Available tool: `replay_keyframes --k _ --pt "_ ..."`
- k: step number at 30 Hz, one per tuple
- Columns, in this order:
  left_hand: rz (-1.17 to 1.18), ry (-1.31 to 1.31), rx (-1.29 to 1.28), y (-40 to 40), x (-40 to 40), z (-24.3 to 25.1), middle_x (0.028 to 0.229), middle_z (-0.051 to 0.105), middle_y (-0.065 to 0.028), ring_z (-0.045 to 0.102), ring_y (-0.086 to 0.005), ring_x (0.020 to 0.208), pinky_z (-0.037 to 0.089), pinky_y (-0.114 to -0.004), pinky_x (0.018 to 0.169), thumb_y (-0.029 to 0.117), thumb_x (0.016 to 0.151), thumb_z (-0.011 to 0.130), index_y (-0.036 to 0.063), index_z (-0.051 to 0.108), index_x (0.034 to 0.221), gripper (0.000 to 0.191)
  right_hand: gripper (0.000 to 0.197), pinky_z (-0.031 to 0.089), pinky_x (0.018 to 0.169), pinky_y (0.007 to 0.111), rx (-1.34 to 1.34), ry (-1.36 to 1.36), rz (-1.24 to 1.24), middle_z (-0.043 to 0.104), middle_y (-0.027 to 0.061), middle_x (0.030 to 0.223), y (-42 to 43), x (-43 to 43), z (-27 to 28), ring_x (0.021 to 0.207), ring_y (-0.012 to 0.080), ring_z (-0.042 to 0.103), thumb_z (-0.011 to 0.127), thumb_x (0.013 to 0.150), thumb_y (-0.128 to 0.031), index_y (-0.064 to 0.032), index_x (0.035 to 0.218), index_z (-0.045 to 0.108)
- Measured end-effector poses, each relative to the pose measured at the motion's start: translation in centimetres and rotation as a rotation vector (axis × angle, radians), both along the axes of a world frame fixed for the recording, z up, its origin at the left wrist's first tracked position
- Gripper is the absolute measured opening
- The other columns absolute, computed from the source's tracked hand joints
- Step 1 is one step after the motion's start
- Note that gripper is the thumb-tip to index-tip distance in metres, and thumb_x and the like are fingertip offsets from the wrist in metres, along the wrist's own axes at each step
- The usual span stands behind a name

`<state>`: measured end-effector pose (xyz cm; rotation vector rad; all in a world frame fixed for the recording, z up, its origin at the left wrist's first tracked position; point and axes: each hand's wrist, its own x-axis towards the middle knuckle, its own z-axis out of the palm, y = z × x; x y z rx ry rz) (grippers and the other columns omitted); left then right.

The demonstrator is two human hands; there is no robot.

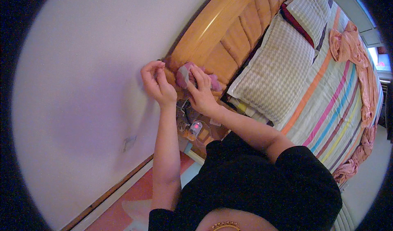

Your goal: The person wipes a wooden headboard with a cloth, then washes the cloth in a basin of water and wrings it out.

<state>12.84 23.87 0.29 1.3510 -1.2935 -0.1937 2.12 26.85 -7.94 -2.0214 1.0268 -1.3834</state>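
Note:
My right hand [201,92] presses a crumpled pink and grey cloth [183,75] against the lower end of a wooden headboard [212,36]. Its fingers are spread over the cloth, and part of the fabric shows beyond them. My left hand [158,83] is raised beside the headboard's end, close to the white wall [83,62]. Its fingers curl toward the thumb. Whether anything small is between them cannot be made out.
Below my hands, a bedside surface [201,151] holds cables and a small white device [196,128] with a red light. To the right is a bed with houndstooth pillows [276,65], a striped sheet [331,108] and a twisted peach cloth [367,89].

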Motion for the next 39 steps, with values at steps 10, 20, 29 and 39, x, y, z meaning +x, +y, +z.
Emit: replay_keyframes --k 10,20,29,39 --pt "-0.056 0.013 -0.012 0.0 0.5 -0.4 0.088 0.054 -0.008 0.053 -0.0177 0.082 0.044 -0.029 0.078 0.004 0.08 0.05 0.0016 0.05 0.092 0.012 0.066 0.017 0.109 0.047 0.389 0.242 0.087 0.004 0.0222 0.146 4.7 -1.0 -8.7 0.135 0.0399 0.005 0.043 0.073 0.007 -0.003 0.136 0.025" --pt "-0.081 -0.035 0.016 -0.1 0.0 -0.2 0.087 0.055 -0.0072 0.053 -0.0172 0.082 0.043 -0.028 0.077 -0.001 0.08 0.048 0.0017 0.05 0.092 0.013 0.08 0.013 0.109 0.041 0.543 0.019 -0.075 0.004 0.0264 0.144 6.2 1.3 -8.4 0.133 0.0434 0.005 0.049 0.066 0.009 0.0021 0.138 0.014" --pt "-0.108 -0.165 -0.056 -0.2 0.9 -0.4 0.082 0.057 -0.0085 0.055 -0.0177 0.074 0.045 -0.027 0.069 0.0 0.08 0.045 0.0001 0.053 0.087 0.01 0.082 0.009 0.11 0.042 0.44 -0.101 0.009 0.004 0.0272 0.143 5.6 3.5 -1.4 0.133 0.0442 0.003 0.045 0.062 0.013 0.0019 0.137 0.013" --pt "-0.154 -0.17 -0.049 -0.3 -0.4 0.1 0.08 0.057 -0.0079 0.055 -0.017 0.072 0.044 -0.026 0.065 0.0 0.079 0.045 0.0007 0.054 0.086 0.011 0.082 0.014 0.109 0.046 0.451 0.016 -0.325 0.009 0.0245 0.145 6.0 2.9 -9.9 0.133 0.0423 0.012 0.042 0.062 0.015 -0.0011 0.139 0.018"
